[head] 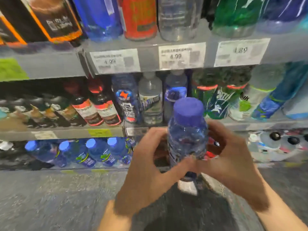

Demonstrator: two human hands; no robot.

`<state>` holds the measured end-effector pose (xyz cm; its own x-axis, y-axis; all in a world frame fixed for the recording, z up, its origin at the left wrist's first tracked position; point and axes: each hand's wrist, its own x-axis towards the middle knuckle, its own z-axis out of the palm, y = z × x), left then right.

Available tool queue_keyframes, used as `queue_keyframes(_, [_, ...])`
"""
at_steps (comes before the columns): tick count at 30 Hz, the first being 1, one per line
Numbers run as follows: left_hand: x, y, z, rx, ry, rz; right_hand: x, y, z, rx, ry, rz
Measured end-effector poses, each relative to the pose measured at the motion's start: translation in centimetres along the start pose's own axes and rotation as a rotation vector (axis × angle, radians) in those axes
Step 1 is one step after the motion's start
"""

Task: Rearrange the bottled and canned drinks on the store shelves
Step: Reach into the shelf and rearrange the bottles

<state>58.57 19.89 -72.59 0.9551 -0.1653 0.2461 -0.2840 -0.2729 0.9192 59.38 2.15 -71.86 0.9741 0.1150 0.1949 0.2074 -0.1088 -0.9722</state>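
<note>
A blue bottle with a blue cap (187, 130) is held upright in front of the middle shelf. My left hand (146, 165) grips its left side, thumb reaching across the lower front. My right hand (233, 155) curls round its right side, and the two thumbs meet low on the bottle. The bottle's base is hidden behind my hands. Behind it on the middle shelf (250, 125) stand a clear water bottle (150, 99) and blue-labelled bottles (126, 99).
The upper shelf (150, 55) carries price tags and large bottles and cans. Dark bottles with red labels (98, 107) fill the middle shelf's left. The bottom shelf holds a row of blue-capped bottles (93, 152). Grey floor lies below.
</note>
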Motion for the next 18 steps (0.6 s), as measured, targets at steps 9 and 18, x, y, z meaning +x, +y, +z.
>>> queue_keyframes(9, [2.9, -7.5, 1.6, 0.091, 0.036, 0.221, 1.8, 7.5, -0.7, -0.119, -0.063, -0.226])
queue_keyframes(18, [2.9, -9.7, 2.4, 0.167, 0.229, 0.338, 3.0, 9.1, -0.6, -0.164, -0.137, -0.373])
